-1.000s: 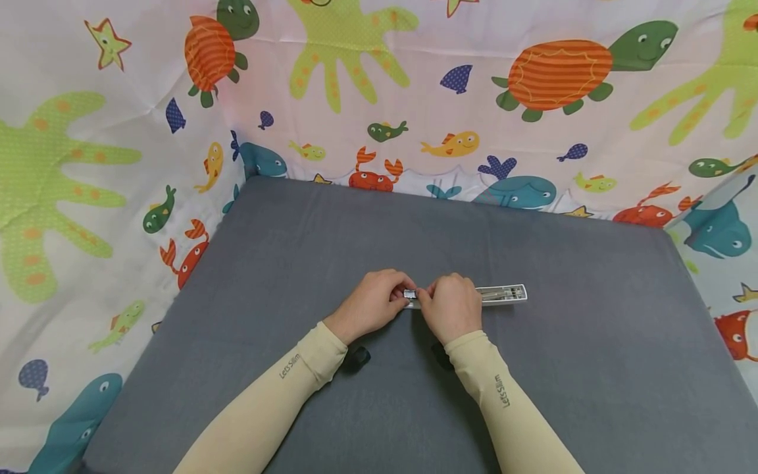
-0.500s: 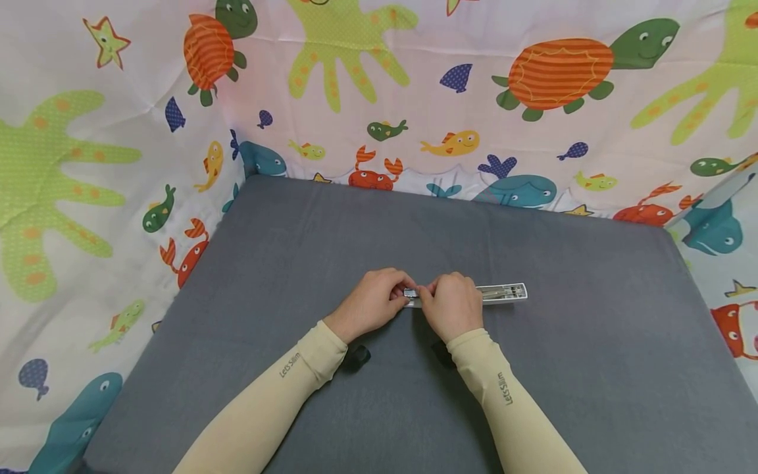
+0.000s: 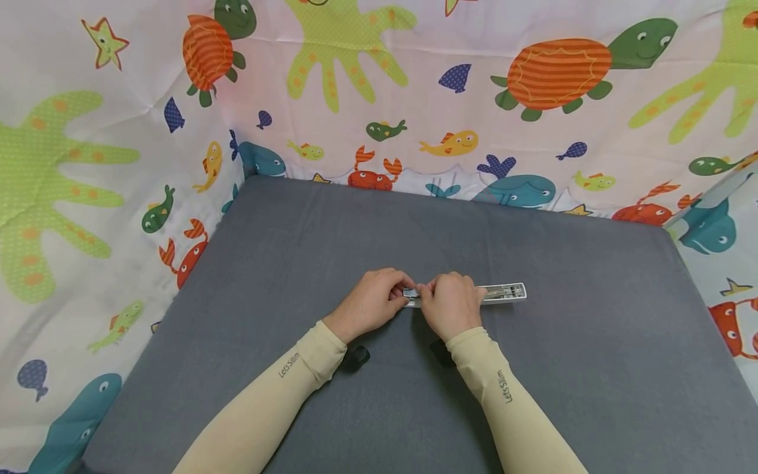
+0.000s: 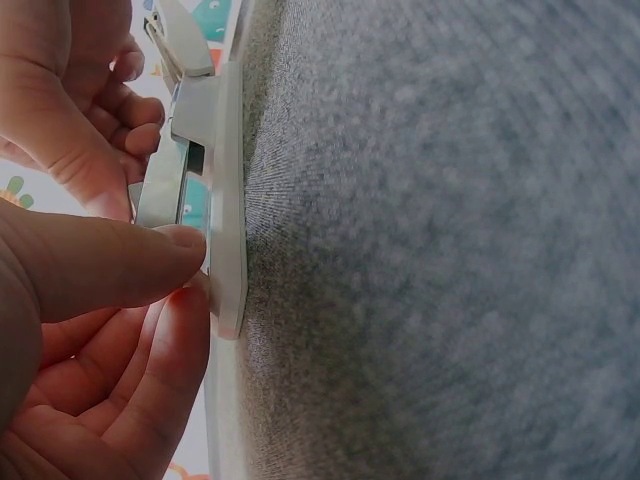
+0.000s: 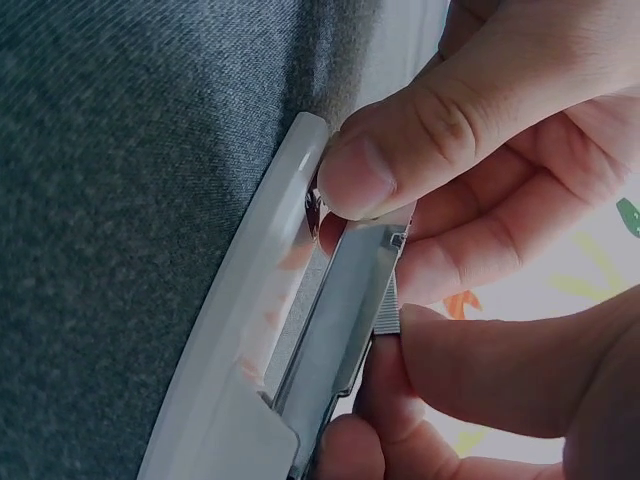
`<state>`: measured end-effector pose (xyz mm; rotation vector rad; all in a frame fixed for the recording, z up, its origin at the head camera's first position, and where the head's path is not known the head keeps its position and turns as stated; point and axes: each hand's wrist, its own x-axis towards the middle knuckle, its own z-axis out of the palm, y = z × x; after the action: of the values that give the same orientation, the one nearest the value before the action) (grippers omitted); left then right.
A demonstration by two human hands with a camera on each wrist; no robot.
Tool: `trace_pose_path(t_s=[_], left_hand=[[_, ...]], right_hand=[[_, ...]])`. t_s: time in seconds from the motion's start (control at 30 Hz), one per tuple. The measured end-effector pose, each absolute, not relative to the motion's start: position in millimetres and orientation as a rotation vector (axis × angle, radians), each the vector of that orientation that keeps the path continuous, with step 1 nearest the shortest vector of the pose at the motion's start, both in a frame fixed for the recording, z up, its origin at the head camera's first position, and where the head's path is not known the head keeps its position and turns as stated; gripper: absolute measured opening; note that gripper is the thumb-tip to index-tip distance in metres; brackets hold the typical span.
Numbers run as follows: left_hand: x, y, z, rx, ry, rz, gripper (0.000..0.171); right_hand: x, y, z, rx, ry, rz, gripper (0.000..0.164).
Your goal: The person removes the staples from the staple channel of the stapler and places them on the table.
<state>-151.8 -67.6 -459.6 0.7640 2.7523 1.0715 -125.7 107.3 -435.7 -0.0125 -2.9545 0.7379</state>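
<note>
A white stapler (image 3: 509,293) lies opened out on the grey cloth, its cover folded back to the right. My left hand (image 3: 376,293) pinches the front end of its metal magazine (image 5: 340,300) between thumb and fingers, just above the white base (image 4: 230,240). In the right wrist view, a short ribbed strip of staples (image 5: 387,314) stands at the magazine's open side. My right hand (image 3: 453,299) pinches that strip between thumb and fingertips, and in the head view it hides the middle of the stapler.
Grey cloth (image 3: 331,237) covers the table around the hands. A curtain printed with sea animals (image 3: 355,131) rises along the back and sides. Dark wrist cameras (image 3: 356,359) sit below both wrists, close over the cloth.
Both hands keep almost the same places at the stapler. A right-hand finger now shows slightly farther out along the stapler's cover.
</note>
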Motion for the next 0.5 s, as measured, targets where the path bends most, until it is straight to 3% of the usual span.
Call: trace_pose_path(t_s=[0.5], left_hand=[[-152.0, -66.8, -464.3, 0.752, 2.751, 1.082, 0.019]], right_hand=[[-127.8, 115.9, -431.6, 0.0, -2.993, 0.705, 0.031]])
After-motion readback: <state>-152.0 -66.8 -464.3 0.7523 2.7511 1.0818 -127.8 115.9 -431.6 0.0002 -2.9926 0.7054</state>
